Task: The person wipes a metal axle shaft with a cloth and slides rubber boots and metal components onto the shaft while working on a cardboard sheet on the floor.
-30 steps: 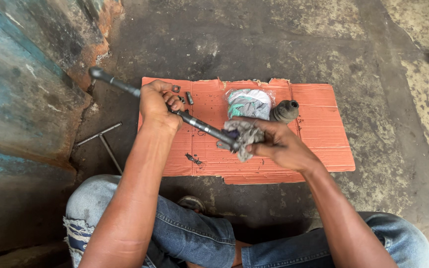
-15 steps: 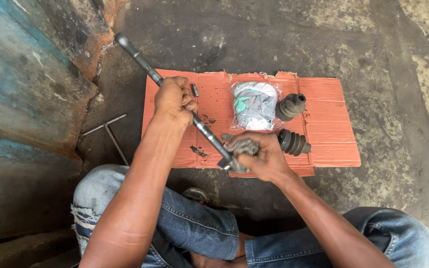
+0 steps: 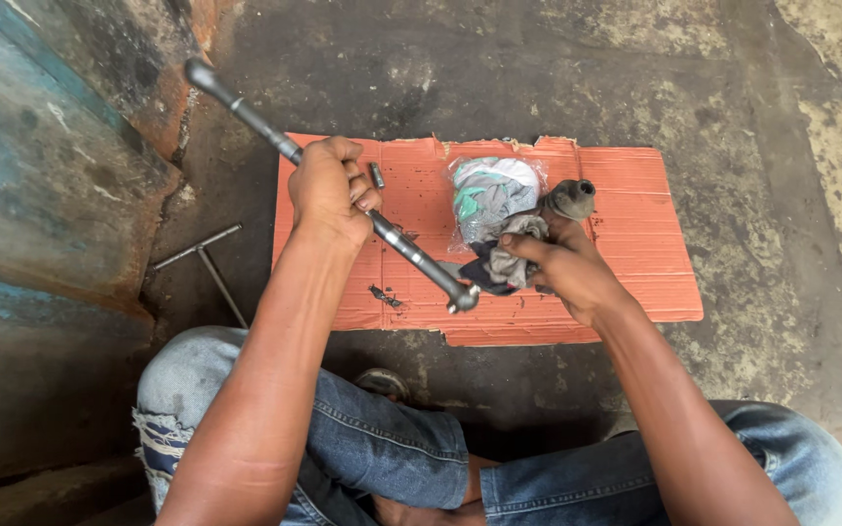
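My left hand (image 3: 331, 190) grips a long steel shaft (image 3: 411, 255) near its middle, holding it slanted from upper left to lower right above an orange cardboard sheet (image 3: 635, 244). My right hand (image 3: 567, 268) clutches a grey rag (image 3: 504, 263) just right of the shaft's lower end, which shows bare. A clear plastic bag with cloth inside (image 3: 489, 195) lies on the cardboard behind the rag. A dark rubber boot (image 3: 572, 198) sits beside it, partly hidden by my right hand.
A thin T-shaped metal tool (image 3: 209, 263) lies on the concrete floor left of the cardboard. A small metal piece (image 3: 376, 175) and dark bits (image 3: 384, 295) rest on the cardboard. A painted wall (image 3: 41, 195) rises at left. My knees in jeans fill the bottom.
The rag and my right hand have come off the shaft's lower end and moved right. My left hand holds the shaft at much the same slant. The view shifted.
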